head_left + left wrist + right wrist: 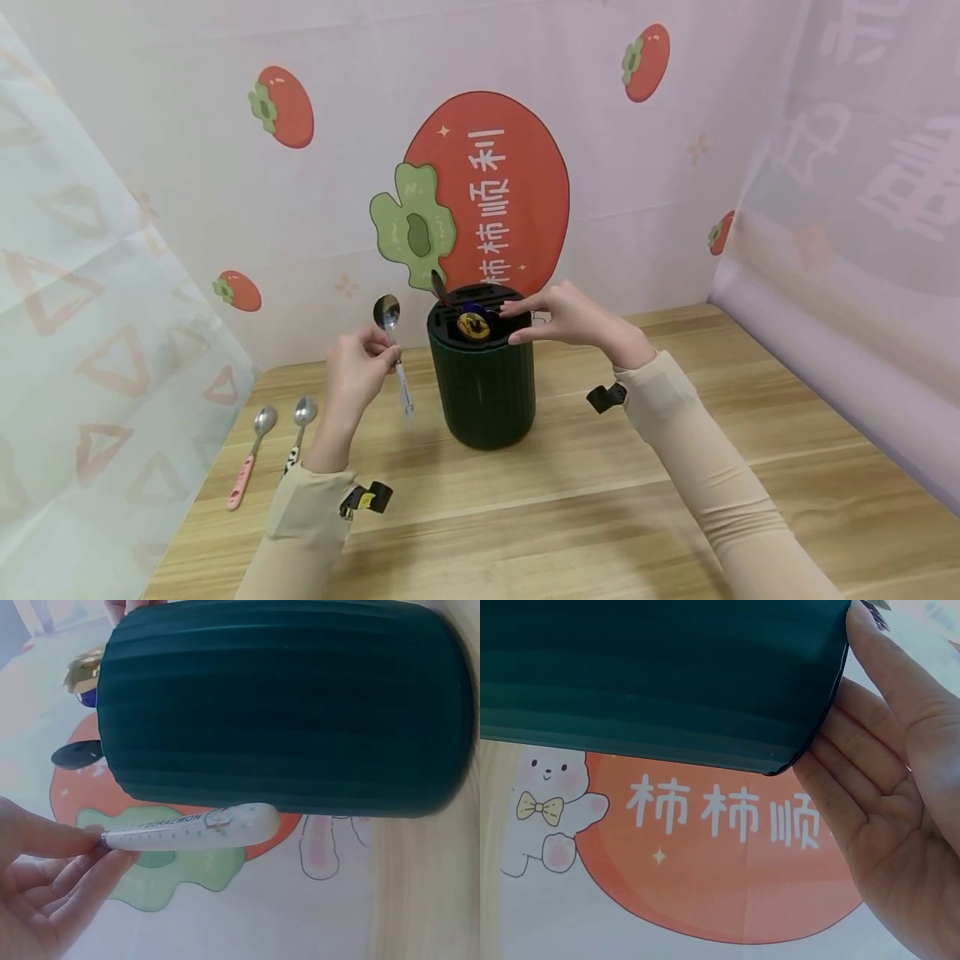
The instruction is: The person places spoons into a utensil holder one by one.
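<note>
My left hand [358, 371] pinches a metal spoon [387, 312] at its neck, left of a ribbed dark green utensil holder [483, 392]. The spoon's bowl points up, and its white printed handle [195, 829] hangs below the fingers. At the holder's right rim is my right hand [573, 321], thumb and fingers spread and fairly straight. Its thumb [889, 667] lies right at the rim in the right wrist view. A gold-coloured spoon bowl [473, 326] and a dark spoon bowl [439, 287] stick up from the holder's slotted black top; their handles are hidden inside.
On the wooden table [480, 533] at the left lie a spoon with a pink handle [241, 482] and a spoon with a black-and-white handle [291, 458]. A printed cloth [337, 167] with persimmon pictures hangs right behind the holder; more cloth borders both sides.
</note>
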A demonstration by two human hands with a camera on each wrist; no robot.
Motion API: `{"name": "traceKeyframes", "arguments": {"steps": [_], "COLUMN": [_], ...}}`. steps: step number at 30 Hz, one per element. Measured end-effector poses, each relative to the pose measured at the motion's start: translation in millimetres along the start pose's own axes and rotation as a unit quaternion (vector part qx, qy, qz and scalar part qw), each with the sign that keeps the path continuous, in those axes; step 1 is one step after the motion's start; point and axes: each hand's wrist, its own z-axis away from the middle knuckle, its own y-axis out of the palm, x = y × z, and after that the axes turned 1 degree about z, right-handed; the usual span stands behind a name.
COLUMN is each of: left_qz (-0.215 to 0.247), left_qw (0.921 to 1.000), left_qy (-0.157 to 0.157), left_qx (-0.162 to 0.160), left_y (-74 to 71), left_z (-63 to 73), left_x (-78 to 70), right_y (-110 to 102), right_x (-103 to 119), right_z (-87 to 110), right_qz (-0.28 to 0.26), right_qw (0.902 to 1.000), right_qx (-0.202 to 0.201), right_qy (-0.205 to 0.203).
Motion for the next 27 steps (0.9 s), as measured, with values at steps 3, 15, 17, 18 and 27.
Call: {"name": "traceKeyframes", "arguments": {"steps": [3,15,17,18,27], "left_qz": [-0.004,-0.01,-0.009,-0.008,0.015], "left_qw": [0.9998,0.9968,0.9964,0.9961,0.9935], "left_qy": [0.013,0.061,0.066,0.068,0.083], "left_qx": [-0.013,-0.05,-0.053,-0.055,-0.076], "left_y": [0.0,-2.4,-2.4,-2.4,-0.6], "left_z": [-0.1,-2.2,-2.7,-2.9,-3.3], "left_x": [-4.6,-23.5,-25.5,-26.4,-33.5], "right_y": [0,-1,-1,-1,0], "right_x": [0,2,1,1,0], "right_z": [0.1,0.5,0.6,0.5,0.8], "right_qz": [0.001,-0.003,-0.003,-0.002,-0.003], "right_qw": [1.0,0.9999,0.9999,0.9999,0.9999], "right_qx": [0.001,0.004,0.004,0.004,0.002], "right_qy": [0.002,0.011,0.012,0.011,0.011]}}
